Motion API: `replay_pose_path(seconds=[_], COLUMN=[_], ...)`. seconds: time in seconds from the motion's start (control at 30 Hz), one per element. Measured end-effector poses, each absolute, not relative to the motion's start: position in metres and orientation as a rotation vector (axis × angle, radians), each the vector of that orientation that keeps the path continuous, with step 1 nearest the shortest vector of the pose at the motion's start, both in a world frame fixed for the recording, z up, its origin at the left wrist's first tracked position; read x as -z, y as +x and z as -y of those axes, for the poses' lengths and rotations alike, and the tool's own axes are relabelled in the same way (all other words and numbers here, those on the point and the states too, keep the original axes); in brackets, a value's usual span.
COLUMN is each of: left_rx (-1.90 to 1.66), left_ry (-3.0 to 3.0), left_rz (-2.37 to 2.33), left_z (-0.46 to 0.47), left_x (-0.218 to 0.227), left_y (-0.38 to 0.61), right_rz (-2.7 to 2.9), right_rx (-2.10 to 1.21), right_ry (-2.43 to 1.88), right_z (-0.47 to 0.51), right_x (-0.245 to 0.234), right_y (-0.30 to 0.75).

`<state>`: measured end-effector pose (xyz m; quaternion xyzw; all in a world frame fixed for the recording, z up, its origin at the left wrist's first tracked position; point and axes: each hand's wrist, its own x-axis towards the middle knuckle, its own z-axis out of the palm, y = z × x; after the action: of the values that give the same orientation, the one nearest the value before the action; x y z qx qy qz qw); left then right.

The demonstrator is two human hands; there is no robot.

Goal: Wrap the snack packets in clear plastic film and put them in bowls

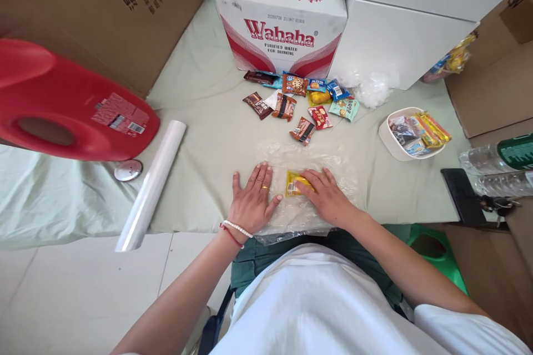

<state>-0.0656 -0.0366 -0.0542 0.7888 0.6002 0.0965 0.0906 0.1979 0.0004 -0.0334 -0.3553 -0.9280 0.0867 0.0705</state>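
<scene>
- I see the left hand (252, 199) flat on the clear plastic sheet (287, 215), thumb and little finger spread out.
- The right hand (328, 198) covers part of a yellow packet (290, 184); I cannot tell if its fingers pinch it.
- That packet lies near the front edge of the desk (208, 138).
- More snacks (294, 84) lie farther back.

The scene is seen through one head-worn camera, and it is viewed from above the white shirt (316, 299), by which the middle of the bottom edge is filled. The lens is pointed forward and down at the cloth-covered table (208, 177). The left hand (252, 199) and right hand (328, 197) are caught near the centre. The Wahaha carton (281, 39) is taken in farther off; the red jug (79, 102) is cut by the left edge.
</scene>
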Motion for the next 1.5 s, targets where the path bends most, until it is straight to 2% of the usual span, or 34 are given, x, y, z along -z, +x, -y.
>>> replay_pose_path(seconds=[0.27, 0.43, 0.53, 0.63, 0.8, 0.97, 1.07, 1.2, 1.33, 1.5], left_rx=[-0.309, -0.455, -0.502, -0.47, -0.463, -0.706, -0.874, -0.696, -0.531, -0.638], left_ry=[2.317, 2.332, 2.481, 2.53, 2.276, 2.21, 2.358, 2.462, 2.381, 2.22], left_rz=[-1.83, -1.921, -1.652, -1.444, -1.798, -1.903, -1.649, -1.168, -1.547, -1.996], left_z=[0.035, 0.041, 0.051, 0.061, 0.053, 0.03, 0.03, 0.04, 0.028, 0.008], left_x=[0.057, 0.052, 0.046, 0.045, 0.053, 0.044, 0.03, 0.021, 0.033, 0.044], left_y=[-0.063, -0.074, -0.094, -0.113, -0.121, -0.12, -0.125, -0.115, -0.097, -0.105], right_rz=[2.763, 2.663, 2.574, 2.633, 2.554, 2.534, 2.587, 2.614, 2.676, 2.669], right_rx=[-0.323, -0.525, -0.64, -0.57, -0.545, -0.671, -0.681, -0.771, -0.99, -1.557], right_ry=[-1.075, -1.045, -0.953, -0.944, -0.984, -0.953, -0.942, -0.955, -0.94, -0.802], right_z=[0.011, 0.018, 0.032, 0.049, 0.051, 0.023, 0.008, -0.003, -0.005, -0.029], right_x=[0.04, 0.014, 0.0, 0.007, 0.029, 0.006, -0.011, -0.021, -0.038, -0.078], right_y=[0.194, 0.216, 0.245, 0.266, 0.269, 0.259, 0.257, 0.254, 0.253, 0.268])
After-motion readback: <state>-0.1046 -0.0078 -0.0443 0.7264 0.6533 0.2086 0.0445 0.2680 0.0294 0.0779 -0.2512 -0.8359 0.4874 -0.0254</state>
